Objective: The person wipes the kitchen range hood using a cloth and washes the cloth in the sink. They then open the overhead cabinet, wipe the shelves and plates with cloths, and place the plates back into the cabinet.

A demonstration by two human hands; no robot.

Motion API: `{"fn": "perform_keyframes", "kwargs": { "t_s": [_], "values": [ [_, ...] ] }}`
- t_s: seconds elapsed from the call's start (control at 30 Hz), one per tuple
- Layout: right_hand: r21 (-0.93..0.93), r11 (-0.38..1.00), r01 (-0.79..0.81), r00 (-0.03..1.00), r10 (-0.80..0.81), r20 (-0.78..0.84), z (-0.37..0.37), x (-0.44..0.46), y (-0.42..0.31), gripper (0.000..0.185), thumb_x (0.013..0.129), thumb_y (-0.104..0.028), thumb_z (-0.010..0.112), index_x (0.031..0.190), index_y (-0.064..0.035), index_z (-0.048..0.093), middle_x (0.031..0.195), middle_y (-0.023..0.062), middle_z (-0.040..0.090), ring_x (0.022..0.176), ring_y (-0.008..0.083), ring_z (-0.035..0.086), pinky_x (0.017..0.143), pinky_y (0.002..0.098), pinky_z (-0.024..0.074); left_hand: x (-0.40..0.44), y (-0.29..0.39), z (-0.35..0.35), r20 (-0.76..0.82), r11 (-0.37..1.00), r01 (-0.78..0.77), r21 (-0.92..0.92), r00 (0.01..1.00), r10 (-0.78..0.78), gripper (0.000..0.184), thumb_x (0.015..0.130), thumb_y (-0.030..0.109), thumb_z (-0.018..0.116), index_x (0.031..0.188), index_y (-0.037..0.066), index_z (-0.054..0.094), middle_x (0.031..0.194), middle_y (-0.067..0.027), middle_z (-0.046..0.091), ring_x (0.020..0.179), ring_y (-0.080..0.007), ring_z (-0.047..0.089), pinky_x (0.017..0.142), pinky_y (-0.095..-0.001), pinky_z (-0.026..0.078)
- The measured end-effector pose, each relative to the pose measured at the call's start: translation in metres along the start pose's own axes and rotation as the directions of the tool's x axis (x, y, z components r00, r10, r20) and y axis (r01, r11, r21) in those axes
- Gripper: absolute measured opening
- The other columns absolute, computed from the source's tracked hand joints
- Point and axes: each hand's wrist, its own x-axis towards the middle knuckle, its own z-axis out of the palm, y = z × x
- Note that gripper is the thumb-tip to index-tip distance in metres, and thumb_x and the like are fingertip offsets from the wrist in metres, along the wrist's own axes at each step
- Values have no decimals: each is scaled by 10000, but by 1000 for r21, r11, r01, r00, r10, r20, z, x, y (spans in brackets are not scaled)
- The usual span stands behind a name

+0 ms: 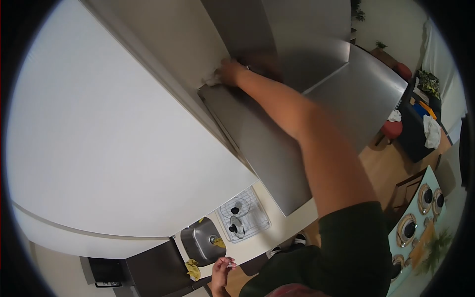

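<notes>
Right hand [230,72], blurred, holds a crumpled, soft-looking whitish cloth [212,80] at the edge of a smooth grey metal casing [257,143] with broad flat panels; the cloth sits against that hand, well apart from the left hand [221,271], which curls inward near the rectangular steel sink [194,242], its grip impossible to tell

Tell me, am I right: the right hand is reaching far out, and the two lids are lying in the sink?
Not quite: the two lids are on the rack beside the sink, as the head view shows. The right hand is reaching far out.
</notes>
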Motion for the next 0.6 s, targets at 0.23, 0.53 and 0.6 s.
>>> {"fn": "perform_keyframes", "kwargs": {
  "t_s": [0.23, 0.53, 0.6],
  "values": [
    [135, 978, -159, 987, 154, 41, -12, 15, -36, 388, 824, -329, 469, 1190, -211, 526, 1249, 44, 443, 1115, 381, 423, 864, 524, 411, -19, -20, -24, -110, 993, 28, -113, 993, -41, 156, 882, 171, 527, 856, 18, 528, 915, -120, 580, 749, -181, 574, 667, -294, 474],
    [354, 921, 163, 967, -78, -243, -123, -256, -99, 289, 781, -227, 507, 1042, -176, 621, 1201, 100, 478, 1046, 352, 454, 862, 483, 389, 48, 89, 56, 192, 966, -256, 32, 950, 245, 165, 867, 186, 551, 837, 26, 518, 894, -105, 562, 736, -161, 558, 673, -272, 448],
    [178, 974, 138, 949, -78, -306, -116, -284, -48, 273, 762, -192, 512, 1009, -187, 630, 1111, 58, 547, 1023, 305, 484, 840, 454, 404, 57, 114, 77, 234, 947, -311, 77, 929, 286, 179, 852, 213, 573, 822, 51, 505, 880, -99, 555, 715, -158, 550, 649, -276, 451]
  ]
}}
